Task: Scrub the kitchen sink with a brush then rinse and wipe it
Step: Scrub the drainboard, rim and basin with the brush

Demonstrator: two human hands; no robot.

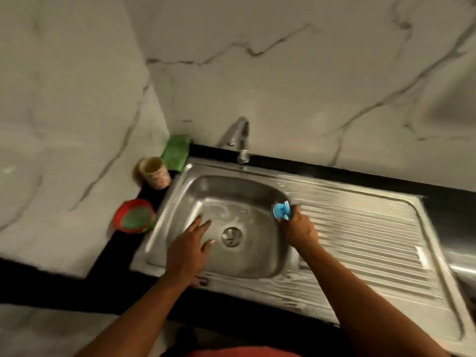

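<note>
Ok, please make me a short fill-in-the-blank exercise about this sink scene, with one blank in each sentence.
1. The right hand grips a brush whose colour is ____.
2. The left hand, fingers spread over the basin, holds ____.
3. The cloth in the corner beside the tap is ____.
4. The ribbed draining board lies to the basin's ____.
Missing words: blue; nothing; green; right.

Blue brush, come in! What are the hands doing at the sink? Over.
Left hand open, fingers spread over the stainless steel sink. Right hand grips the small blue plastic brush at its right inner edge. Nothing in the way.
</note>
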